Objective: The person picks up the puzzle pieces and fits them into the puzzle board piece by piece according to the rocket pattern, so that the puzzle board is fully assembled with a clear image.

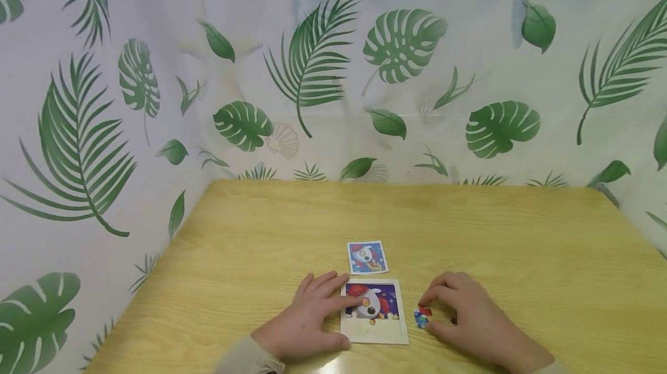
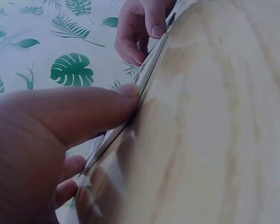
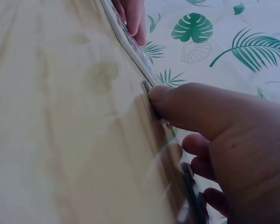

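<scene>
A square jigsaw puzzle in a white frame point(image 1: 374, 339) lies on the table, its upper part filled with a cartoon picture and its lower part bare. My left hand point(image 1: 312, 316) rests at its left side, fingers spread, the index fingertip on the picture. In the left wrist view the left thumb point(image 2: 98, 109) lies along the frame's edge. Just right of the frame, my right hand point(image 1: 471, 316) pinches small red-and-blue puzzle pieces point(image 1: 421, 319) between thumb and forefinger; how many is unclear. More flat pieces point(image 3: 192, 191) lie beneath its other fingers.
A small printed picture card point(image 1: 367, 257) lies just beyond the frame, showing a similar cartoon. The wooden table point(image 1: 250, 235) reaches back to a white curtain point(image 1: 323, 148) with green leaves, which also stands along the left and right sides.
</scene>
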A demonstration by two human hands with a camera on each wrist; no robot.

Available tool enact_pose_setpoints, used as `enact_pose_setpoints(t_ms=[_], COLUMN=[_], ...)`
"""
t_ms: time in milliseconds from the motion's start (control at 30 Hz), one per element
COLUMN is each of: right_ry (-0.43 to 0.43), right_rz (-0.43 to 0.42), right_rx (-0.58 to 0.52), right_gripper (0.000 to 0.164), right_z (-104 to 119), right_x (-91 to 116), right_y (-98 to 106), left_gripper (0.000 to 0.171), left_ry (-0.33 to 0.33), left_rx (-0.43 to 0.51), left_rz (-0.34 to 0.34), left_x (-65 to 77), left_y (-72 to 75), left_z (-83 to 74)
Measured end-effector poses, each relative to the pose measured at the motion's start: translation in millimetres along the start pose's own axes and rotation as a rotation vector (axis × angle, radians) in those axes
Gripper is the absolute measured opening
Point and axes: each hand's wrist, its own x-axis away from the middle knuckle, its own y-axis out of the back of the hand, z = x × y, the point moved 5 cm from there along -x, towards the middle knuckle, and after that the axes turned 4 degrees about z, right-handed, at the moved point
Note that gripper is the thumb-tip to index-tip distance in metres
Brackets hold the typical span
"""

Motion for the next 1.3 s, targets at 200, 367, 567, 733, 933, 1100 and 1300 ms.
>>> enact_pose_setpoints(t_ms=[200, 367, 567, 733, 933, 1100, 1300], right_ry=[-0.004, -0.013, 0.008, 0.001, -0.02, 0.074, 0.066], right_rz=[0.006, 0.03, -0.021, -0.037, -0.006, -0.078, -0.093], right_rx=[-0.016, -0.01, -0.024, -0.145, -0.235, -0.216, -0.203], right_gripper=[0.029, 0.027, 0.032, 0.032, 0.028, 0.03, 0.03], right_z=[4, 6, 12, 24, 47, 71, 84], right_x=[1, 0, 1, -1, -5, -14, -28], right_y=[4, 2, 5, -2, -20, -27, -33], left_gripper=[0.07, 0.07, 0.07, 0.069, 0.067, 0.066, 0.066], left_ry=[-0.012, 0.012, 0.0, 0.021, 0.015, 0.006, 0.01], left_rx=[0.0, 0.01, 0.015, 0.024, 0.024, 0.009, -0.001], left_rz=[-0.007, 0.01, 0.011, 0.021, 0.027, 0.022, 0.01], left_x=[-2.8, -2.1, -4.0, -1.6, 1.0, 1.8, 1.8], left_y=[0.1, -1.2, 0.5, 0.0, -3.3, -2.8, -0.6], left_z=[-2.5, -2.8, -5.2, -3.5, -2.1, -1.6, -1.5])
